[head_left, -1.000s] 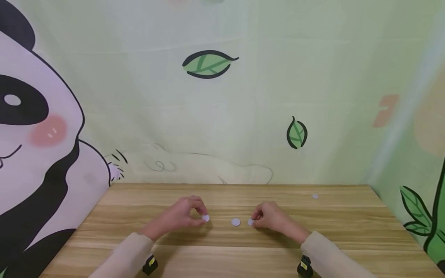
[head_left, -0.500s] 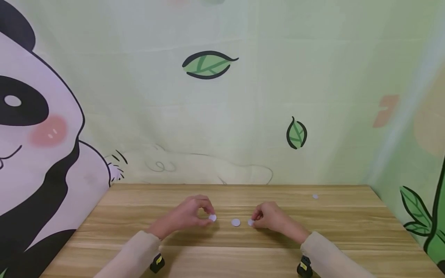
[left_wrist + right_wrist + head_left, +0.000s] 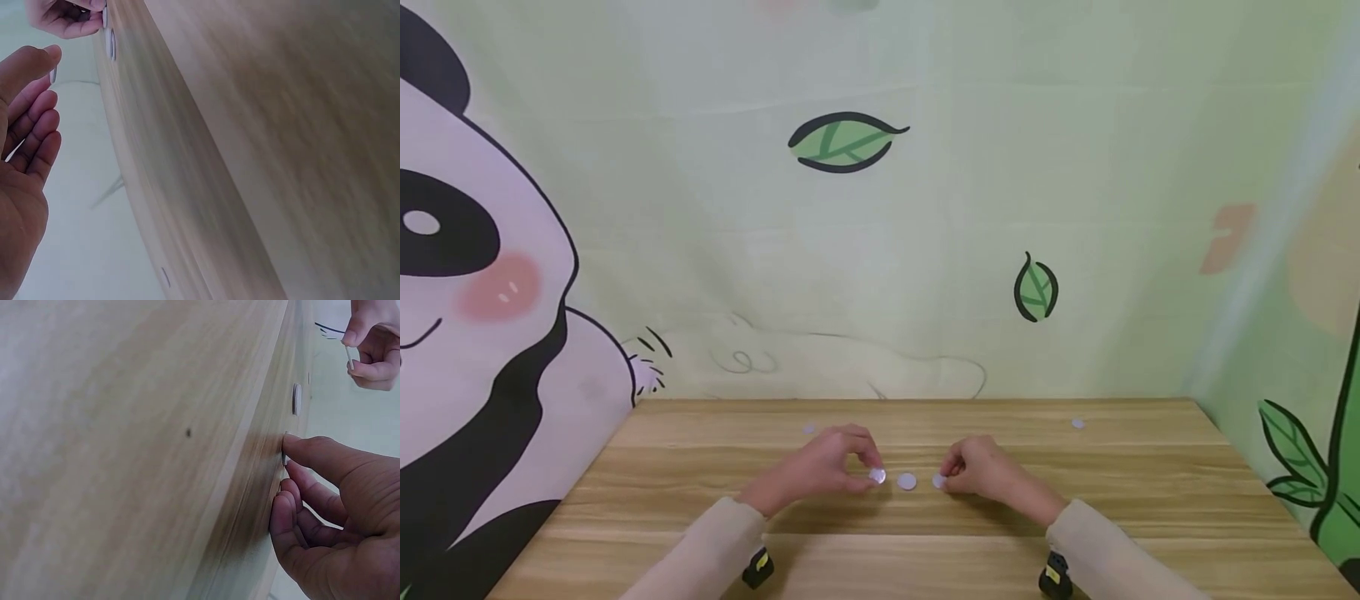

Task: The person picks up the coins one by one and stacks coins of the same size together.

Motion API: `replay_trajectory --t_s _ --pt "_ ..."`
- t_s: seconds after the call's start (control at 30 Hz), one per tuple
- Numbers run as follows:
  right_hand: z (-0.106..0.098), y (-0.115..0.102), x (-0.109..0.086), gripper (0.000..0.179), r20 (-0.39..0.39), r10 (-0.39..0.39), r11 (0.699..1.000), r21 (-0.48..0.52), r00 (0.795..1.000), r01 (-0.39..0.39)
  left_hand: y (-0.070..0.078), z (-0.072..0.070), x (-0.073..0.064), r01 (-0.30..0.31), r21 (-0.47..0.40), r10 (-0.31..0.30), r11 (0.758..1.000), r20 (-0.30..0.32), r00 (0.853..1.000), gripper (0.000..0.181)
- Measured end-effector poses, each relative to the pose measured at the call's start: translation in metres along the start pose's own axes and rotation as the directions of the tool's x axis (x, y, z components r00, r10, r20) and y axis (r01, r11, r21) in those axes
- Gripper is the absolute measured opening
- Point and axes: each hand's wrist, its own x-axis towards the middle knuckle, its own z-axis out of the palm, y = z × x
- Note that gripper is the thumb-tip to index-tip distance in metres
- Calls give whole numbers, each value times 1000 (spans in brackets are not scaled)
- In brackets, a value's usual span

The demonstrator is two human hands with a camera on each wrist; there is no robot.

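Between thumb and forefinger, my left hand [image 3: 833, 460] pinches a thin white round disc [image 3: 877, 476]. In the right wrist view this disc [image 3: 350, 357] is held on edge, raised off the tabletop. Just to its right, in the head view, another white disc [image 3: 907, 482] lies flat; seen side-on in the right wrist view, it looks like a small stack of discs [image 3: 297, 400]. My right hand [image 3: 985, 467] is down at the table, its thumb and forefinger pinching a third white disc [image 3: 938, 481], partly covered by the fingertips.
Toward the back of the wooden table [image 3: 1000, 550] lie a white disc [image 3: 1078, 423] on the right and another [image 3: 809, 429] on the left, behind my left hand. A printed cloth backdrop [image 3: 925, 250] with a panda and leaves rises behind the table.
My left hand has moved right with its disc, coming close to the middle disc and uncovering the one at the back left. The right hand keeps its place.
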Motion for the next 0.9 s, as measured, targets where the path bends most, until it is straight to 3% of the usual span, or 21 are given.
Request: replay_trajectory --t_s 0.17,0.47,0.9 --pt "0 0 -1 11 2 -15 1000 -4 1000 15 3 4 7 11 -10 -10 1000 24 1000 13" --pt "-1 -2 -2 12 7 -7 1000 0 1000 7 1 13 18 -67 2 66 998 69 995 14" --pt "-2 -1 -2 14 1 -30 999 -10 1000 30 3 19 28 -72 44 68 996 102 992 15"
